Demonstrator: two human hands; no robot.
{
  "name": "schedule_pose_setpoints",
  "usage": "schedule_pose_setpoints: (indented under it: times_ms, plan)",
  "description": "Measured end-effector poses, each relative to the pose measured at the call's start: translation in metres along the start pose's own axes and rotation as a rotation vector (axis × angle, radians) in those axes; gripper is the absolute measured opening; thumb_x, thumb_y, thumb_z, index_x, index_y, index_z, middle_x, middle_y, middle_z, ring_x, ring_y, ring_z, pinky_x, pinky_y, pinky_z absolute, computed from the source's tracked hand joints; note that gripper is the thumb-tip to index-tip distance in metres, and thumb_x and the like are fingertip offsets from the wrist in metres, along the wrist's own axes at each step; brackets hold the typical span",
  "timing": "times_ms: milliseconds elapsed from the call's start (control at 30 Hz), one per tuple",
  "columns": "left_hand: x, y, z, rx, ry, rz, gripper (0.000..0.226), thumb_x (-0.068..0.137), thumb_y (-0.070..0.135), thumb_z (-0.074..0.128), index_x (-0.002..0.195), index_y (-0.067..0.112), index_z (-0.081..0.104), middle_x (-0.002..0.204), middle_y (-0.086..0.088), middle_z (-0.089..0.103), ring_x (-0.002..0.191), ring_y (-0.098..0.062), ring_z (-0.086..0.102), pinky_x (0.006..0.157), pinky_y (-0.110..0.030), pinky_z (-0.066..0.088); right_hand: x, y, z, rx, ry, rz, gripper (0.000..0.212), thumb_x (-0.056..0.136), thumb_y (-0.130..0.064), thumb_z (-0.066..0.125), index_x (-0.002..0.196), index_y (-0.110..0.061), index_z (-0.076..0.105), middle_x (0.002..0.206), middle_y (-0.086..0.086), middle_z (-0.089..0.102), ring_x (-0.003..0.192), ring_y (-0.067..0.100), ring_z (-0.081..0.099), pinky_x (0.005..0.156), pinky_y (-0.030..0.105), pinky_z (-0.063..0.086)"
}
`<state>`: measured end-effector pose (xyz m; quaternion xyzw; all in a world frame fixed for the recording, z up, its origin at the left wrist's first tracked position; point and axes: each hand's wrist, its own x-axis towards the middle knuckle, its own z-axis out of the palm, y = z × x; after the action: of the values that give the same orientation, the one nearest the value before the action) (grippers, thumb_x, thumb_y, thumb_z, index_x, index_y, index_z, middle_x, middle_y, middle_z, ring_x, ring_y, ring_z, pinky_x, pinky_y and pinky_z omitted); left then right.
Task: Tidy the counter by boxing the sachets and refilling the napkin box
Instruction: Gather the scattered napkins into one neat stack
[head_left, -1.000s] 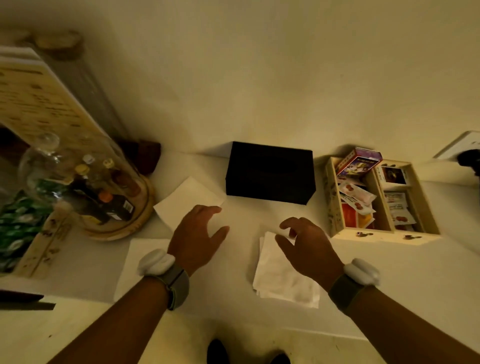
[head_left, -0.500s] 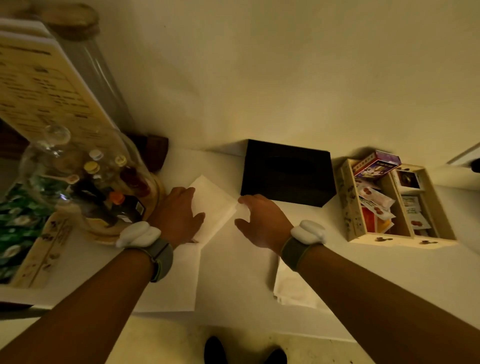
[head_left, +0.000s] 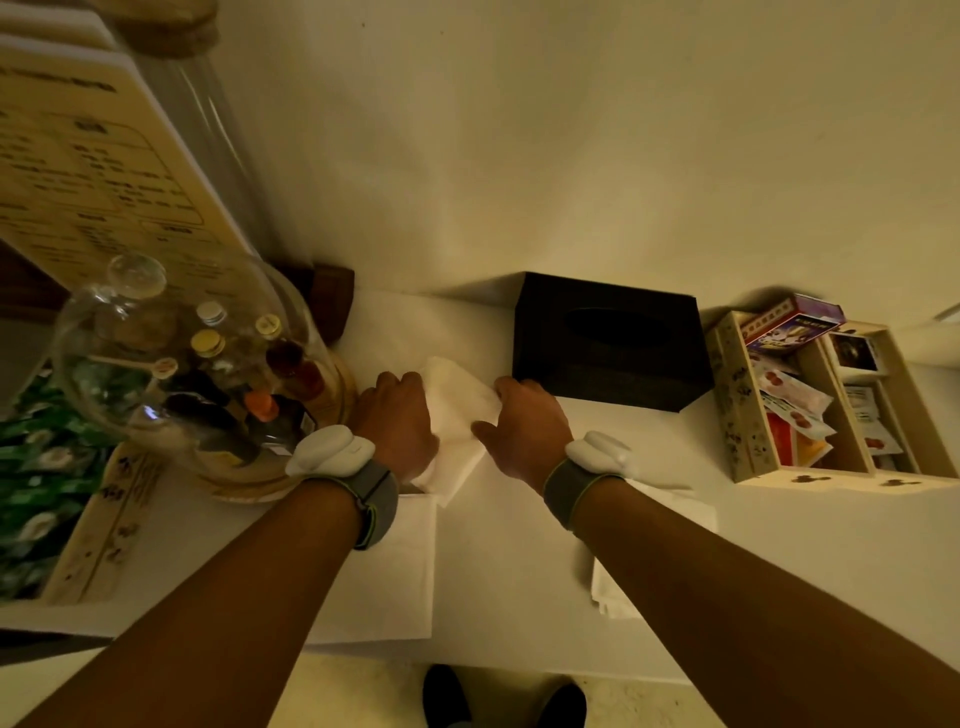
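Note:
A white napkin (head_left: 456, 410) lies on the white counter between my two hands. My left hand (head_left: 397, 421) grips its left edge and my right hand (head_left: 524, 426) grips its right edge, bunching it slightly. Behind my right hand stands the black napkin box (head_left: 613, 340) with a slot in its top. A second flat napkin (head_left: 395, 566) lies under my left forearm, and a small napkin stack (head_left: 608, 587) shows under my right forearm. At the right, the wooden box (head_left: 737, 415) holds several sachets (head_left: 795, 395) in its compartments.
A glass dome (head_left: 176, 358) over small bottles sits on a wooden base at the left, close to my left hand. Behind it lean a menu card (head_left: 88, 171) and a tall glass jar. Green packets (head_left: 31, 467) fill a wooden tray at far left. The counter's front edge runs below my forearms.
Both hands left the napkin stack, moved left and back to the far napkin, and closed on its two edges. The napkin is now bunched between them.

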<state>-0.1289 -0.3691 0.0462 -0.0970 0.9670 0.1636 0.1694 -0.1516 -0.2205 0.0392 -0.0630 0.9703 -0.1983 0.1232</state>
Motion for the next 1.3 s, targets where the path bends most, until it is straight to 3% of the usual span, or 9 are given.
schedule_pose_setpoints:
  times_ms: [167,300,400,533,667,833,1033,1200,1300]
  plan:
    - [0.003,-0.003,0.007,-0.109,0.012,0.008,0.044,0.082,0.024,0.068,0.119,0.012,0.049,0.118,-0.011,0.057,0.106,-0.031,0.057,0.086,-0.038,0.049,0.002,-0.004,0.007,0.115,-0.023,0.031,0.018,0.083,-0.023,0.062,0.099,-0.016,0.057,0.095,0.006,0.06,0.088,0.025,0.058,0.081,0.037,0.051]
    - [0.0,-0.005,0.008,-0.124,0.05,0.038,0.037,0.081,0.024,0.069,0.113,0.013,0.052,0.112,-0.009,0.061,0.099,-0.028,0.059,0.08,-0.037,0.049,0.001,-0.001,0.007,0.251,-0.033,0.039,0.006,0.085,-0.019,0.06,0.09,-0.017,0.058,0.087,0.003,0.059,0.08,0.021,0.057,0.072,0.03,0.048]
    - [-0.002,-0.004,0.004,-0.214,0.101,0.067,0.034,0.084,0.023,0.067,0.111,0.015,0.049,0.106,-0.007,0.063,0.092,-0.027,0.06,0.076,-0.038,0.053,-0.003,0.002,-0.001,0.481,-0.032,0.056,0.008,0.085,-0.016,0.062,0.09,-0.019,0.056,0.085,-0.001,0.057,0.077,0.017,0.056,0.068,0.024,0.046]
    - [-0.009,0.005,-0.006,-0.589,-0.025,0.079,0.053,0.083,0.026,0.073,0.126,0.022,0.04,0.11,0.001,0.055,0.096,-0.022,0.058,0.082,-0.04,0.053,-0.013,0.013,-0.022,0.755,-0.013,0.057,0.018,0.085,-0.011,0.063,0.093,-0.024,0.055,0.094,-0.001,0.059,0.086,0.019,0.061,0.069,0.024,0.054]
    - [-0.024,0.014,-0.01,-0.869,-0.028,0.08,0.048,0.081,0.031,0.074,0.119,0.03,0.045,0.105,0.009,0.057,0.092,-0.014,0.058,0.07,-0.025,0.051,-0.026,0.034,-0.047,0.909,-0.039,0.054,0.026,0.084,-0.01,0.063,0.101,-0.028,0.054,0.102,-0.002,0.062,0.09,0.018,0.065,0.068,0.027,0.058]
    - [-0.04,0.036,-0.014,-1.168,-0.206,0.013,0.032,0.086,0.022,0.068,0.113,0.027,0.052,0.111,-0.001,0.064,0.098,-0.025,0.063,0.08,-0.04,0.056,-0.046,0.071,-0.074,0.919,-0.052,0.039,0.033,0.082,-0.007,0.066,0.107,-0.026,0.055,0.107,0.002,0.063,0.093,0.023,0.064,0.077,0.036,0.058]
    - [-0.07,0.083,0.008,-1.183,-0.223,0.015,0.028,0.086,0.009,0.068,0.105,0.025,0.056,0.102,-0.003,0.07,0.089,-0.019,0.068,0.064,-0.028,0.056,-0.072,0.125,-0.098,0.872,-0.085,0.078,0.038,0.077,-0.006,0.07,0.104,-0.028,0.055,0.1,0.005,0.065,0.087,0.023,0.066,0.072,0.039,0.06]
    - [-0.093,0.125,0.04,-1.063,-0.234,-0.009,0.029,0.083,0.005,0.071,0.1,0.023,0.056,0.102,-0.008,0.07,0.092,-0.026,0.068,0.077,-0.042,0.058,-0.094,0.174,-0.106,0.801,-0.146,0.219,0.041,0.074,-0.008,0.074,0.106,-0.026,0.056,0.087,0.01,0.067,0.075,0.026,0.068,0.063,0.032,0.059]
    - [-0.097,0.135,0.054,-0.973,-0.222,-0.009,0.029,0.081,0.008,0.073,0.097,0.023,0.056,0.1,-0.006,0.07,0.09,-0.024,0.067,0.08,-0.044,0.058,-0.102,0.19,-0.099,0.738,-0.162,0.253,0.04,0.075,-0.011,0.074,0.107,-0.027,0.056,0.086,0.007,0.066,0.073,0.023,0.068,0.06,0.027,0.059]
